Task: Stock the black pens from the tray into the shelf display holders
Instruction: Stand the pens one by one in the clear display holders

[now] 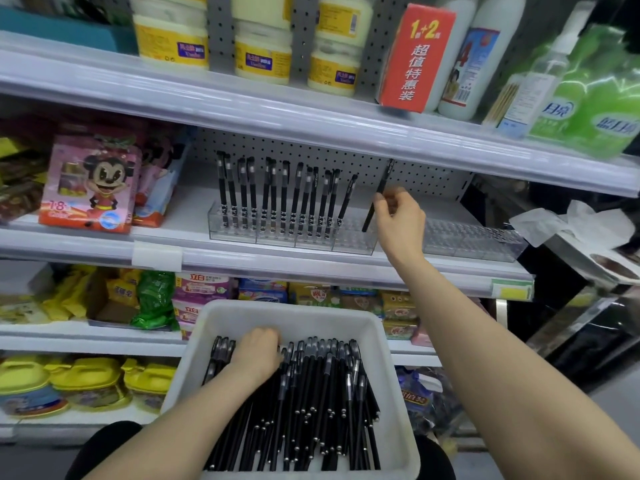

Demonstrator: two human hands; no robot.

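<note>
The right hand [398,216] pinches a pen [382,181], tilted, with its lower end over the holder's [353,242] right end, beside the row [284,195] already standing there. The left hand [258,351] lies on the pens [311,393] in the tray [287,310] below the holder; I cannot tell whether it grips any. At that slant the tip could miss its hole, or knock the row's leaning end pen.

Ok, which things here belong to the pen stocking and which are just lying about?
Job: tray, tray pens, left hand among them; held pen in right hand; part-filled holder, empty holder.
Lying about: cream jars, red box, cartoon toy pack, yellow tubs.
</note>
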